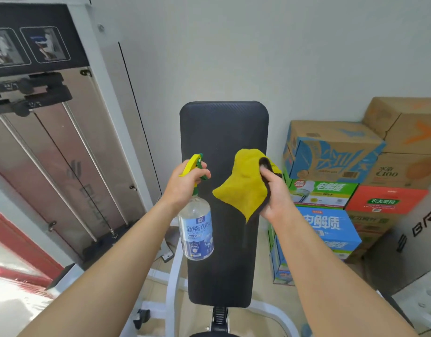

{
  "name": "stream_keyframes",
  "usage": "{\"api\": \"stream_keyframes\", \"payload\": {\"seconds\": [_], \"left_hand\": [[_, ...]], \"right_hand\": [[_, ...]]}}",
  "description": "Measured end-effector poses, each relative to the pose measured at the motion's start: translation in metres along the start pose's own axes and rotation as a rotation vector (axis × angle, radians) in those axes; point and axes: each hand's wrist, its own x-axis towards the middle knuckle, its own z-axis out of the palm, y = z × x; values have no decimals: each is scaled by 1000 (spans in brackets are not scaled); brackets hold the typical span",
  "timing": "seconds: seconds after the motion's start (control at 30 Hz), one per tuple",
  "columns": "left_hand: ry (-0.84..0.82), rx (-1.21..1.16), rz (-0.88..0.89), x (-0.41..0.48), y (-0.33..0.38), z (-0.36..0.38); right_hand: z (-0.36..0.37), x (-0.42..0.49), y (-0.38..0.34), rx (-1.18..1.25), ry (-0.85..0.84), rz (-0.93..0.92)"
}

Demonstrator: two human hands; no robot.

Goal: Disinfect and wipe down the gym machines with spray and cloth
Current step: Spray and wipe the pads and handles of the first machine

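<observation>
Weight stack: far left, dark plates on shiny guide rods behind a clear panel, against the pale wall.

Left grip: a bare hand left of centre, fingers curled tight round the neck of the spray bottle, forefinger hooked at the green trigger.

Spray bottle: clear, with a blue and white label. Its long axis is close to vertical, base down and head up. It is held in the air, overlapping the left edge of the pad.

Spray head: yellow with a green tip. The nozzle points up and to the right, toward the pad.

Pad: long black cushion on a white frame. Its long axis runs straight away from the person, rounded far end toward the wall.

Cloth: yellow with a dark reverse side, bunched at the top, one corner pointing down. It is in front of the right half of the pad; whether it touches the pad, I cannot tell.

Right grip: a bare hand just right of the cloth, thumb and fingers pinching the cloth's right edge.

Boxes: cardboard cartons stacked right of the pad, blue, green, orange and plain brown.
</observation>
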Motion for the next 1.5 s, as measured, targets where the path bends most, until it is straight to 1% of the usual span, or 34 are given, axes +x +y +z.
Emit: {"api": "stream_keyframes", "payload": {"seconds": [0.1, 0.2, 0.27, 0.37, 0.47, 0.6, 0.77, 0.83, 0.9, 0.93, 0.97, 1.03, 1.07, 1.1, 1.13, 1.2, 1.27, 1.33, 1.4, 1.47, 1.5], "left_hand": [[30, -37, 0, 19, -4, 5], [31, -107, -13, 35, -6, 6], [30, -108, -31, 45, -8, 6], [22, -111, -56, 57, -8, 8], [24, -116, -45, 68, -9, 9], [48, -95, -9, 80, -16, 5], [-4, -45, 1, 84, -17, 1], [-24, -47, -20, 84, -17, -2], [-29, -60, -56, 84, -21, -7], [-28, -79, -69, 85, -24, -11], [-24, -100, -78, 86, -26, -15], [-14, -131, -84, 87, -28, -22], [-11, -133, -77, 87, -29, -25], [-12, -129, -70, 87, -29, -28], [-13, -130, -68, 86, -30, -32], [-14, -146, -66, 87, -34, -42], [-15, -170, -61, 88, -38, -53], [2, -193, -56, 91, -40, -61], [13, -176, -35, 92, -42, -67], [1, -153, -24, 93, -44, -70], [-13, -143, -23, 93, -46, -72]], "right_hand": [[-4, 17, -17, -5, 25, 7], [-6, 33, -24, 54, 92, -89], [-5, 43, -25, 131, 105, -141], [-7, 51, -24, 189, 100, -166], [-8, 56, -20, 165, 91, -165], [-2, 59, -10, 146, 124, -159], [4, 62, -3, 96, 158, -134], [14, 64, -1, 51, 174, -167], [28, 66, 3, -29, 159, -238], [34, 70, 5, -135, 166, -294], [39, 75, 7, -330, 173, -367], [49, 91, 11, -944, 142, -572], [54, 102, 12, -1242, 163, -702], [58, 114, 11, -1479, 200, -831], [64, 125, 11, -1662, 235, -943], [70, 152, 15, -1997, 215, -1075], [73, 169, 24, -2207, 154, -1088], [61, 176, 42, -2327, 67, -1107], [32, 169, 72, -2414, -112, -1133], [-4, 157, 99, -2522, -281, -1081], [-17, 151, 107, -2565, -324, -1053]]}}
